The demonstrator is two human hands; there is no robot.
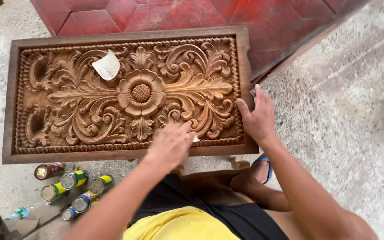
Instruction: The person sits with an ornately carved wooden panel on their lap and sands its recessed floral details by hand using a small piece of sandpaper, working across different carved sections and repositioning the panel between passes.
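Observation:
A rectangular carved wooden panel [125, 155] with a central flower and leafy scrolls lies flat in front of me. My left hand [172, 143] is blurred and pressed on the carving near the panel's lower edge. A pale scrap of sandpaper [196, 138] peeks out under its fingers. My right hand [256, 118] grips the panel's right edge, thumb on the frame and fingers over the side. A second curled piece of sandpaper [106, 66] rests loose on the upper left of the carving.
Several tin cans [74, 180] and a plastic bottle [21, 213] lie on the concrete floor at lower left. Red hexagon tiles [165, 13] lie behind the panel. My foot in a blue sandal [256, 171] sits under the panel's right corner.

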